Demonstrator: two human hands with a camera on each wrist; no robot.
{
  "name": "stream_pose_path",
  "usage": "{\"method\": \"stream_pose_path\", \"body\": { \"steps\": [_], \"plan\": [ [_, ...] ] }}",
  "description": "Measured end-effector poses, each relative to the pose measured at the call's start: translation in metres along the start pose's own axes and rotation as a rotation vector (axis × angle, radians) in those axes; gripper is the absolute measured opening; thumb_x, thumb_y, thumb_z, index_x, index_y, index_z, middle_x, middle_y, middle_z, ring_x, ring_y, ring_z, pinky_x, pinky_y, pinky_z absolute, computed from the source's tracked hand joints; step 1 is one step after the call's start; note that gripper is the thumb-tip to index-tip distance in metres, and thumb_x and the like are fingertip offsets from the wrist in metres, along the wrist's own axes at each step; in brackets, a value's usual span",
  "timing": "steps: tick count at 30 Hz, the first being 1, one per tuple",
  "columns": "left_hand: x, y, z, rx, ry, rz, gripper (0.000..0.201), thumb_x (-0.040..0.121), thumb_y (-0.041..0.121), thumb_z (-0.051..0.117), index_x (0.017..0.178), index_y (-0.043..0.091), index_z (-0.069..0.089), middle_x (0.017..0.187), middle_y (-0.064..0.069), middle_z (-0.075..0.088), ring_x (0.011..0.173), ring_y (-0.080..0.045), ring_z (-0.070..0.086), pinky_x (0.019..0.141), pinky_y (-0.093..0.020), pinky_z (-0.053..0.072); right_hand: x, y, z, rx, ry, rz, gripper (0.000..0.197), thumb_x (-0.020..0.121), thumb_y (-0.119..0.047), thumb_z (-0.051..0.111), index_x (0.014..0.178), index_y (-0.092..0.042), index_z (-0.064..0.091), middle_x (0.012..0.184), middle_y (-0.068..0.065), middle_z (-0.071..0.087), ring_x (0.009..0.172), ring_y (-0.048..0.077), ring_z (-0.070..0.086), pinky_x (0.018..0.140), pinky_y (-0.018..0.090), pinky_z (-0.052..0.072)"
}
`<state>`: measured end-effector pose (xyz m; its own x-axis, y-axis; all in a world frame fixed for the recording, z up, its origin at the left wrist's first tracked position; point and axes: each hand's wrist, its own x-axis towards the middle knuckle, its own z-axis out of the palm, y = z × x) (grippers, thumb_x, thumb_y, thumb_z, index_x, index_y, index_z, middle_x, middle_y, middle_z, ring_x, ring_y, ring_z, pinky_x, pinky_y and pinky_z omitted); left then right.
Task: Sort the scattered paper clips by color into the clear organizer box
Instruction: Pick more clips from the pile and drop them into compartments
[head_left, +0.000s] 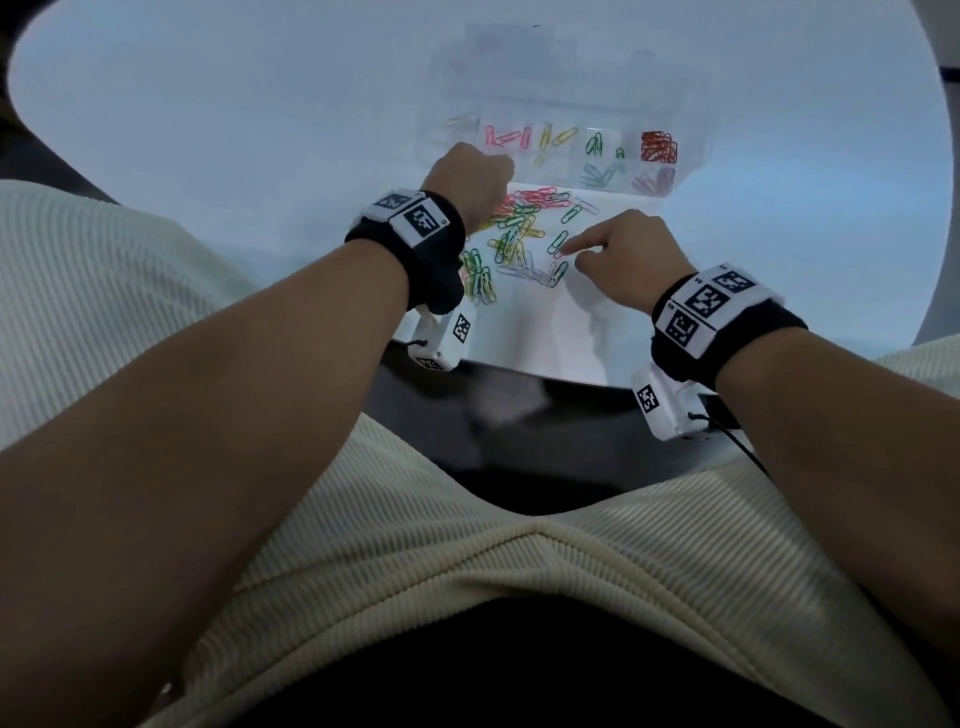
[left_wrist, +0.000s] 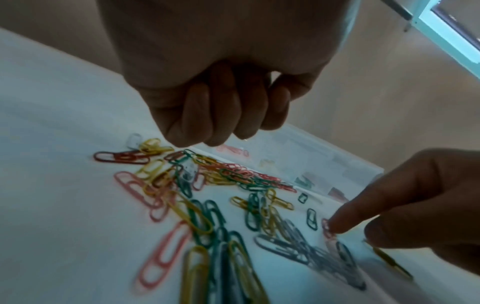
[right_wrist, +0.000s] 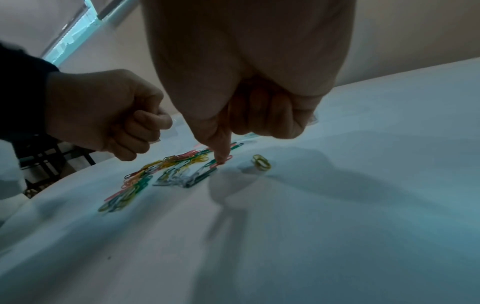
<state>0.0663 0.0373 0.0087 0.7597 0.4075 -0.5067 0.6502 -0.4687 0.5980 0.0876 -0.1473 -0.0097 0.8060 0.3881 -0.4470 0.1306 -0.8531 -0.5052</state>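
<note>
Loose multicolored paper clips (head_left: 519, 234) are scattered on the white table (head_left: 260, 130), w/ the clear organizer box (head_left: 550, 140) just behind them, partly filled by color. Left hand (head_left: 467, 182) is fisted above the pile; nothing seen held. Right hand (head_left: 623, 260): forefinger pressed on a pink clip (left_wrist: 327, 227), other fingers curled.

We see the clip pile (head_left: 524, 234) on the table (head_left: 260, 130), just in front of the organizer box (head_left: 558, 150). L hand (head_left: 467, 179) sits at the pile's left-rear edge, near the box front; R hand (head_left: 631, 260) is right of the pile, its fingertip (left_wrist: 335, 226) on a clip at the pile's right edge. One lone clip (right_wrist: 261, 162) lies right of the pile, under the R hand.
</note>
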Motion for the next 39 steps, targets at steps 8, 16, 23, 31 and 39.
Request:
{"method": "stream_pose_path", "body": {
  "steps": [8, 16, 23, 31, 39],
  "plan": [
    [-0.007, 0.004, 0.000, 0.372, -0.257, 0.217, 0.023, 0.099, 0.021, 0.046, 0.102, 0.011, 0.066, 0.096, 0.000, 0.061, 0.076, -0.015, 0.052, 0.067, -0.020, 0.041, 0.003, 0.008, -0.012, -0.111, 0.011, 0.050, 0.009, 0.080, -0.021, 0.073, 0.083, -0.027, 0.078, 0.074, -0.004, 0.067, 0.069, 0.014, 0.059, 0.063, 0.024, 0.044],
    [-0.019, -0.004, -0.029, 1.066, -0.365, 0.469, 0.015, 0.088, 0.031, 0.064, 0.100, 0.023, 0.068, 0.108, 0.000, 0.065, 0.101, -0.026, 0.058, 0.075, -0.029, 0.037, 0.004, 0.008, -0.011, -0.088, 0.047, 0.038, 0.012, 0.075, -0.026, 0.080, 0.086, -0.027, 0.077, 0.080, 0.000, 0.066, 0.070, 0.016, 0.060, 0.068, 0.027, 0.051],
    [-0.022, -0.028, -0.014, 0.959, -0.316, 0.317, 0.021, 0.078, 0.031, 0.075, 0.081, 0.010, 0.072, 0.084, -0.006, 0.070, 0.078, -0.027, 0.064, 0.061, -0.030, 0.047, 0.007, 0.008, -0.006, -0.132, 0.052, 0.063, 0.016, 0.077, -0.034, 0.078, 0.082, -0.019, 0.078, 0.081, 0.006, 0.071, 0.080, 0.021, 0.065, 0.074, 0.030, 0.055],
    [-0.018, -0.036, -0.010, 0.883, -0.174, 0.336, 0.017, 0.078, 0.029, 0.072, 0.075, 0.018, 0.058, 0.069, -0.003, 0.058, 0.069, -0.027, 0.060, 0.053, -0.025, 0.041, 0.005, 0.007, -0.002, -0.139, 0.056, 0.092, 0.012, 0.078, -0.031, 0.075, 0.080, -0.020, 0.075, 0.083, 0.006, 0.072, 0.084, 0.022, 0.066, 0.074, 0.028, 0.053],
    [-0.008, -0.036, -0.018, 0.856, -0.113, 0.284, 0.028, 0.074, 0.035, 0.077, 0.092, 0.017, 0.064, 0.088, -0.004, 0.066, 0.080, -0.029, 0.062, 0.070, -0.035, 0.049, 0.005, 0.007, -0.007, -0.184, 0.069, 0.127, 0.020, 0.073, -0.041, 0.080, 0.077, -0.022, 0.075, 0.081, 0.005, 0.069, 0.083, 0.024, 0.065, 0.075, 0.034, 0.055]
  ]
}}
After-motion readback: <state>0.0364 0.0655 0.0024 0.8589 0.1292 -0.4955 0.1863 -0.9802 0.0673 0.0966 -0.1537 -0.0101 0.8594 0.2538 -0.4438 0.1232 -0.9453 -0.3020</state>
